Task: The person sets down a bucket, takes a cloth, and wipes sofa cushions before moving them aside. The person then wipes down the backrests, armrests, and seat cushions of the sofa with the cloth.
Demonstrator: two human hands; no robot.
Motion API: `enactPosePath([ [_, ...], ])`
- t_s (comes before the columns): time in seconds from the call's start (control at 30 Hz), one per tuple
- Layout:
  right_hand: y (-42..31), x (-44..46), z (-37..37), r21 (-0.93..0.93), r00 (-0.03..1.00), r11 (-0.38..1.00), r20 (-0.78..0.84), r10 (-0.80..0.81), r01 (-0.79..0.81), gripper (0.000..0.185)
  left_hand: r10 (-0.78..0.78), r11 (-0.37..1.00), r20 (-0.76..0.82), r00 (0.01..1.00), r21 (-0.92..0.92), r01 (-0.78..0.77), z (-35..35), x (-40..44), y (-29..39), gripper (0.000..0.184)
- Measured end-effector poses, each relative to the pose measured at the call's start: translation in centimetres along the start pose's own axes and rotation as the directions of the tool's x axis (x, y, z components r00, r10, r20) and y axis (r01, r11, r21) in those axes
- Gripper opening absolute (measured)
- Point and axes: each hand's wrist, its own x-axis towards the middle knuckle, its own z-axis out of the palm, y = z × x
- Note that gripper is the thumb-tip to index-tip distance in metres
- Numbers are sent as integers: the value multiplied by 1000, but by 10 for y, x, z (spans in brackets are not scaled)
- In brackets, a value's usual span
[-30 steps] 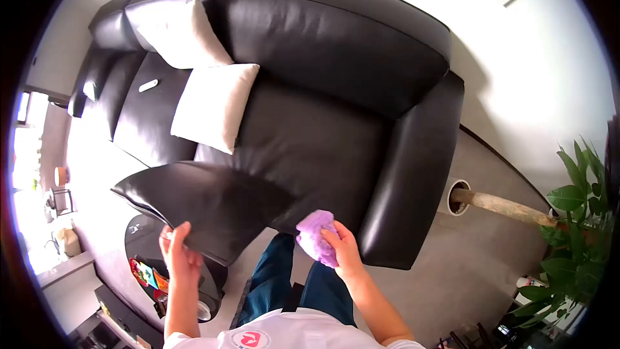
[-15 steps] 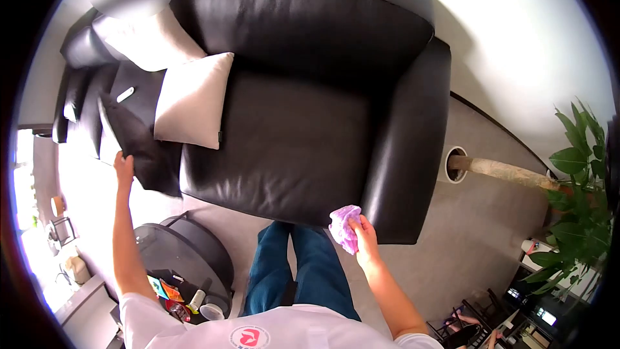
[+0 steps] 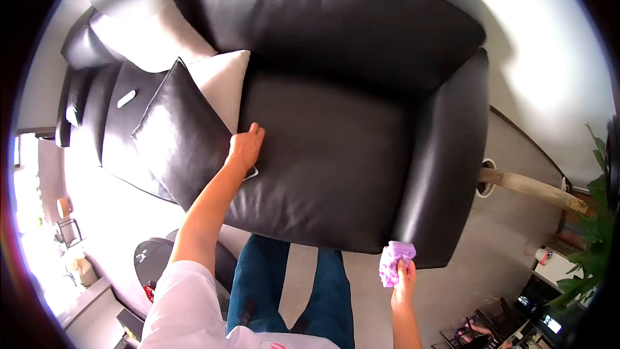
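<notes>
My left hand (image 3: 247,146) reaches across a black leather cushion (image 3: 187,132) and is closed at its right edge. How the fingertips meet that edge is partly hidden. The cushion leans over a pale cushion (image 3: 223,81) on the black leather sofa (image 3: 323,148), covering much of the pale one. In my right hand (image 3: 404,284) is a bunched purple cloth (image 3: 395,262), gripped between thumb and fingers. That hand hovers by the front end of the sofa's right armrest (image 3: 445,161).
Another pale cushion (image 3: 148,42) and a white remote-like object (image 3: 127,98) lie further left on the sofa. A dark round table (image 3: 155,258) stands near my left arm. Right of the sofa, a potted tree's trunk (image 3: 536,187) rises from a white pot (image 3: 489,184).
My left hand has swung right, turning the black cushion from near edge-on to broad side up against the pale cushion. My right hand has moved right and slightly lower with the cloth.
</notes>
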Motion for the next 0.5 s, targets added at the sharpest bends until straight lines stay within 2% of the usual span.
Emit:
enactPosePath([
  [0.03, 5, -2, 5, 10, 999, 1000, -47, 0, 0, 21, 46, 998, -1, 999, 49, -46, 7, 11, 0, 32],
  [0.07, 8, -4, 14, 46, 1000, 999, -12, 6, -5, 19, 87, 993, -132, 987, 85, -76, 14, 18, -1, 29],
  [0.1, 19, -6, 20, 43, 1000, 999, -10, 19, -19, 19, 85, 993, -119, 989, 86, -75, 21, 20, -5, 29],
  [0.17, 37, -12, 37, -7, 999, 1000, -46, 15, -15, 18, 30, 947, 127, 991, 315, -69, 20, 29, -13, 29],
  [0.23, 42, -6, 51, -48, 995, 998, 80, 56, -52, 15, 58, 956, 119, 991, 278, -89, 22, 28, -22, 25],
  [0.3, 38, 5, 64, -131, 992, 991, 128, -4, 21, 13, 28, 992, 47, 998, 122, -34, 9, 20, -22, 24],
  [0.33, 34, 8, 68, -124, 985, 992, 174, 22, -1, 13, 5, 998, 68, 998, 56, -9, -8, 8, -22, 20],
  [0.43, 32, 28, 82, -196, 973, 977, 230, -32, 79, 18, -12, 999, 107, 994, 46, 7, -7, -23, -56, 17],
  [0.5, 31, 35, 85, -270, 968, 951, 238, -83, 148, 21, -96, 992, 145, 985, 99, 82, 27, -55, -100, 16],
])
